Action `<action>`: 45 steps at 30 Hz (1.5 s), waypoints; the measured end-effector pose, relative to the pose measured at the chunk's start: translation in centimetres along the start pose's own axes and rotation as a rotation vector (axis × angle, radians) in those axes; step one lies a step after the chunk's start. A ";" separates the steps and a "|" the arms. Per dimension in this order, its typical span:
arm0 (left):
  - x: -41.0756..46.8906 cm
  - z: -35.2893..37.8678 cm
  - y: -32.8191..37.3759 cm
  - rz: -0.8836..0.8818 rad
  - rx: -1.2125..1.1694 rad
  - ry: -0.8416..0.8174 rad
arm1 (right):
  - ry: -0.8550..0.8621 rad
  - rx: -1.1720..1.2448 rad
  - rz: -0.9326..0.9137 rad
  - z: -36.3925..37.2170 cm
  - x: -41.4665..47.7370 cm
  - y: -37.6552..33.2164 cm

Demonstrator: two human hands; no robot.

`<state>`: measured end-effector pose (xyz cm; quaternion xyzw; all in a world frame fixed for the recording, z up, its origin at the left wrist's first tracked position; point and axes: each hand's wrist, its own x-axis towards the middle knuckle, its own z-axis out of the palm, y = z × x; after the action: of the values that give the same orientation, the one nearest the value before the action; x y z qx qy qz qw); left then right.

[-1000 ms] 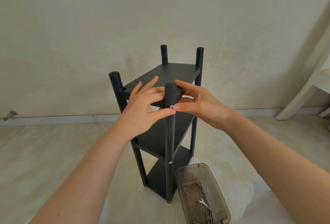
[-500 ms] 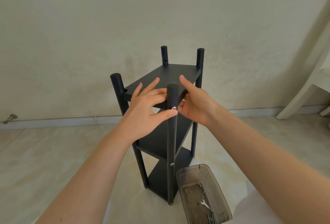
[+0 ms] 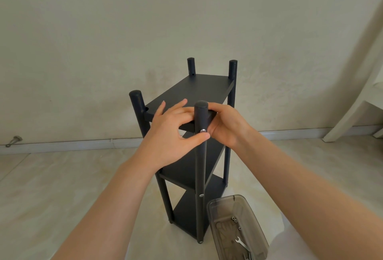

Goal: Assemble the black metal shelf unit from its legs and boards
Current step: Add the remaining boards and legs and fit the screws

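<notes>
The black shelf unit stands upright on the floor with four legs and three boards. Its front leg [image 3: 200, 162] carries a silver screw [image 3: 203, 130] level with the top board [image 3: 194, 88]. My left hand [image 3: 172, 129] grips this leg, with fingers lying over the board's near edge and the thumb tip just under the screw. My right hand [image 3: 227, 125] is to the right of the leg, its fingers curled over the top board's near corner. A second screw [image 3: 200, 195] sits lower on the same leg.
A smoky clear plastic box [image 3: 222, 208] lies on the floor by the shelf's foot, holding a small wrench [image 3: 241, 243] and several small fasteners. A white furniture leg [image 3: 352, 106] slants at the right. The wall stands close behind the shelf.
My right hand left the screw, where its fingertips were, and moved behind the leg to curl over the board's corner. My left thumb stays by the screw.
</notes>
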<state>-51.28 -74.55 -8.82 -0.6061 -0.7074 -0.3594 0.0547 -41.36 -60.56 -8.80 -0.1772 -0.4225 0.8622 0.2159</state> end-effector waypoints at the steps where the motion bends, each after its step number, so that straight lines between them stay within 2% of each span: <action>1: 0.1 0.0 0.0 -0.003 -0.003 0.001 | -0.001 0.002 -0.002 0.0 0.0 0.0; 12: 0.1 -0.3 0.2 0.001 -0.003 -0.013 | -0.054 -0.039 0.000 -0.2 0.1 -0.1; 29: 0.2 -0.7 -0.2 0.022 0.017 -0.034 | -0.031 -0.108 -0.024 0.2 0.4 -0.3; 36: -0.3 -0.4 0.2 0.057 0.058 0.006 | 0.003 -0.143 -0.005 0.0 0.2 -0.2; 45: -0.5 -0.7 0.9 -0.022 0.086 0.044 | -0.006 -0.104 0.013 0.0 -0.3 0.0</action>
<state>-50.62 -75.36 -8.20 -0.5874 -0.7274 -0.3425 0.0926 -41.12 -60.73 -8.79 -0.1883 -0.4663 0.8410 0.1998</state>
